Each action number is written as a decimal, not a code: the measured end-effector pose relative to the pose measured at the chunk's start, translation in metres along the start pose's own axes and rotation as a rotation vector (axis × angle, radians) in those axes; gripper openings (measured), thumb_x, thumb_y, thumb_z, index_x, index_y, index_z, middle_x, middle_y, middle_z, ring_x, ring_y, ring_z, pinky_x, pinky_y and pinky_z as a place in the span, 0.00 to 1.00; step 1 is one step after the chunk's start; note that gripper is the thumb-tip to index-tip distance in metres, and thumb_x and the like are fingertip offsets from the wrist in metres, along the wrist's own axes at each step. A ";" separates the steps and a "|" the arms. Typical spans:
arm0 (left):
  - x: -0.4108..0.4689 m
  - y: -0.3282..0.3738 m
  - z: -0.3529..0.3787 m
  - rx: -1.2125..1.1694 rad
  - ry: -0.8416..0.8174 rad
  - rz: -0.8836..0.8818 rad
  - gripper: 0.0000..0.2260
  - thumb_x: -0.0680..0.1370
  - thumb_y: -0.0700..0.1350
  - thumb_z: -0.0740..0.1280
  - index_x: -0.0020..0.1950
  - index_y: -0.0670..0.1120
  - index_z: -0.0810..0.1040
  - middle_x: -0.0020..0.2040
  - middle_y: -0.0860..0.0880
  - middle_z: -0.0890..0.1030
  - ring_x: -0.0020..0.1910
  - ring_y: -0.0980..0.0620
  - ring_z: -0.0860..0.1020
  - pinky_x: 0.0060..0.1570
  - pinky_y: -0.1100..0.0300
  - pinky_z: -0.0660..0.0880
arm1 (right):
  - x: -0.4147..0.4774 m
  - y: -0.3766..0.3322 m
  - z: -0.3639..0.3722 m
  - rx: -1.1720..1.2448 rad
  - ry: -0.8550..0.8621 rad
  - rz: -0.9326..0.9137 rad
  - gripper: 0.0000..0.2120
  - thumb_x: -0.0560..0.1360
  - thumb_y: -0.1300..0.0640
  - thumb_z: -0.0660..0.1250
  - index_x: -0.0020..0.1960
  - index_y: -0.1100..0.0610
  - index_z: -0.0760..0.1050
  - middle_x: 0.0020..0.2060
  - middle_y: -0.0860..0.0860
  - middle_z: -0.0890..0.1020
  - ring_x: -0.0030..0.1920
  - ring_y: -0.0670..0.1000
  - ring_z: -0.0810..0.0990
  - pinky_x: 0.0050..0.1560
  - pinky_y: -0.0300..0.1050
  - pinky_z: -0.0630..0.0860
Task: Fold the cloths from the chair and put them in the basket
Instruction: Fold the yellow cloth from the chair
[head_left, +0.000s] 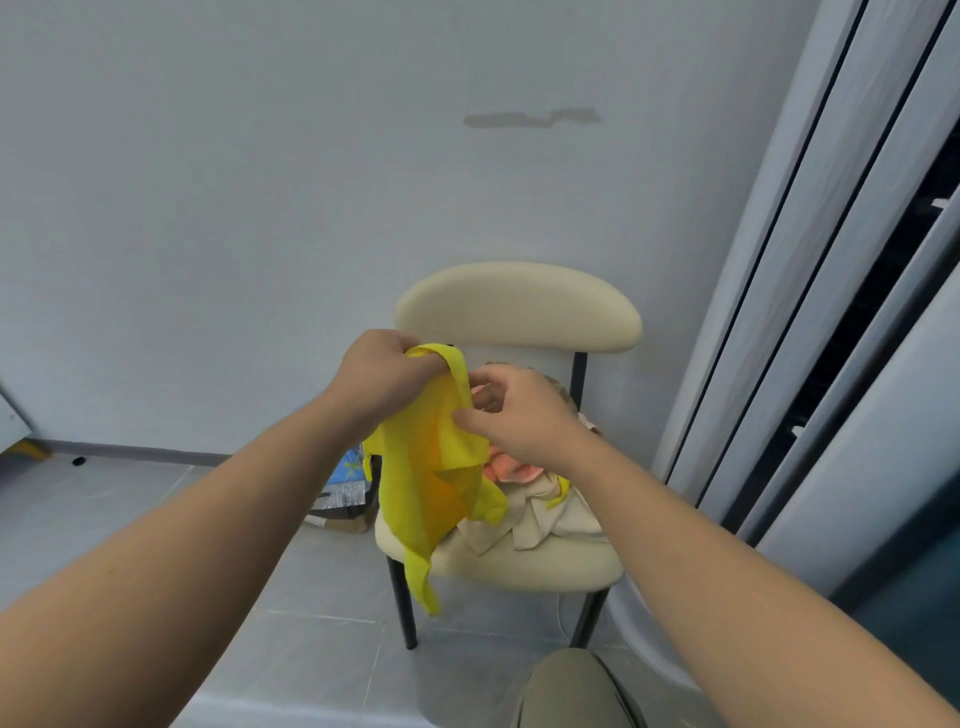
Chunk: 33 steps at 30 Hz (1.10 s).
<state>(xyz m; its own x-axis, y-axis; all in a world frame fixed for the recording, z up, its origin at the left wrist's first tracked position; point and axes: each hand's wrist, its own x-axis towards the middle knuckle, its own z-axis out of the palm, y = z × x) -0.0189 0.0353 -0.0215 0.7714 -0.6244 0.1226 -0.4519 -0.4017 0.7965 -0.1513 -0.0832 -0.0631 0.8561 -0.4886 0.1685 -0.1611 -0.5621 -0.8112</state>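
Yellow cloth (434, 467), thin and semi-sheer, is held up at frame centre, in front of the cream chair (519, 306) and partly over its seat; a long tail hangs below seat level at lower centre. More cloths remain piled on the seat: a beige cloth (540, 514) and an orange-pink cloth (511, 467), just right of the yellow one. No basket is visible in the frame.

Step in hand (judged): opening the cloth out before the 1st fold.
- Two adjacent corners should be found and one pinched per hand.
- Hands should be spread apart until the top edge is taut; twists should be shaken out.
- The hanging tail should be kept clear of the seat pile, so nothing is dragged off.
- Fabric is light and slippery; a firm pinch is advised, approx. at the hem.

Grip state:
- Left hand (384, 374): closed in a fist around the bunched top edge of the yellow cloth, centre of frame.
- Right hand (519, 415): only partly closed, fingers curled loosely; the thumb (470, 418) is touching the cloth's right edge. Whether a full pinch is made cannot be told.
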 end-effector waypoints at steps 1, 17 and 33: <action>0.000 -0.001 -0.002 -0.024 -0.014 0.000 0.08 0.75 0.49 0.74 0.44 0.45 0.85 0.42 0.43 0.83 0.40 0.49 0.78 0.42 0.55 0.76 | 0.002 0.001 0.001 -0.048 0.035 0.002 0.14 0.75 0.55 0.72 0.60 0.50 0.81 0.46 0.44 0.85 0.46 0.42 0.82 0.43 0.39 0.75; 0.028 -0.042 -0.048 0.228 -0.001 0.094 0.06 0.71 0.48 0.80 0.43 0.49 0.85 0.40 0.49 0.83 0.41 0.48 0.80 0.41 0.55 0.75 | 0.040 0.012 -0.074 -0.157 0.491 0.116 0.10 0.81 0.61 0.63 0.57 0.57 0.83 0.57 0.53 0.84 0.60 0.55 0.79 0.57 0.43 0.72; 0.030 -0.031 -0.043 -0.752 0.145 -0.069 0.04 0.82 0.42 0.69 0.48 0.45 0.79 0.43 0.45 0.81 0.39 0.50 0.81 0.37 0.62 0.82 | 0.040 0.015 -0.077 0.097 0.903 0.096 0.14 0.84 0.47 0.60 0.47 0.57 0.67 0.33 0.46 0.69 0.34 0.48 0.69 0.36 0.44 0.60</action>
<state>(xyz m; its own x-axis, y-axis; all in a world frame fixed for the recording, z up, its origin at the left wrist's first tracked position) 0.0380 0.0581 -0.0171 0.8614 -0.4993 0.0931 -0.0141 0.1598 0.9870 -0.1573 -0.1630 -0.0252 0.1248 -0.8899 0.4388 -0.1345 -0.4534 -0.8811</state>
